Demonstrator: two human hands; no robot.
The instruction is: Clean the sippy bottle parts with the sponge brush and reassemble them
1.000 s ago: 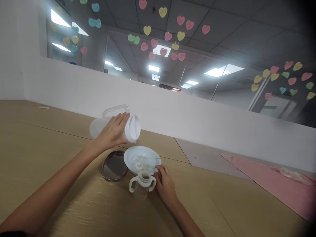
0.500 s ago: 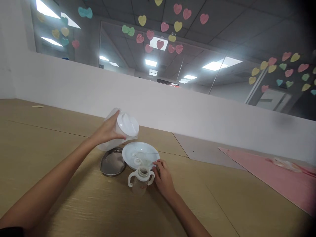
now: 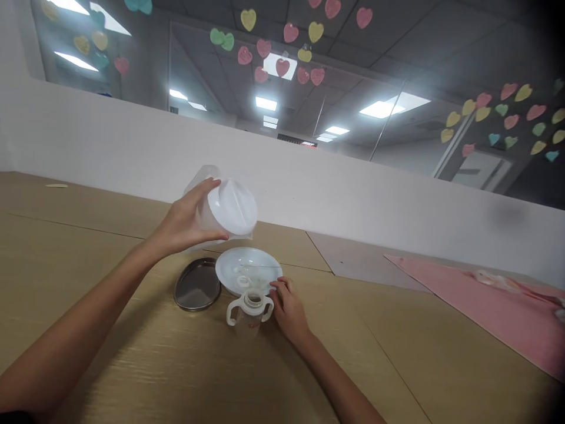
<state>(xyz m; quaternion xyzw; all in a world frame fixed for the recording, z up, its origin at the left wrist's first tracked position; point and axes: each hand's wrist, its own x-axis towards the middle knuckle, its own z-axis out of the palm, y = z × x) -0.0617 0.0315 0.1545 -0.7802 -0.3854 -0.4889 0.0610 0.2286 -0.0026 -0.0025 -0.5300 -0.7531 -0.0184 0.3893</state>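
Observation:
My left hand (image 3: 188, 218) is wrapped around a translucent plastic pitcher (image 3: 203, 219) with a white lid. The pitcher is tilted in the air, its lid turned toward me and to the right. Below it, a white plate (image 3: 226, 262) holds small clear and white parts, too blurred to name. The thumb and fingers of my right hand (image 3: 289, 309) are closed at the plate's right rim. Beside them, in front of the plate, a clear baby bottle (image 3: 248, 318) with two white handles stands upright, its neck uncovered.
A round metal tray (image 3: 197, 287) lies left of the plate on the wooden table (image 3: 154, 365). To the right are a pink cloth (image 3: 477, 306) and a crumpled clear plastic piece (image 3: 498, 281). A white wall (image 3: 326, 194) with glass above it borders the table's back.
My left hand has lifted the pitcher higher and slightly right, tilted with its lid toward the plate. My right hand stays at the plate's rim. The camera view has shifted slightly.

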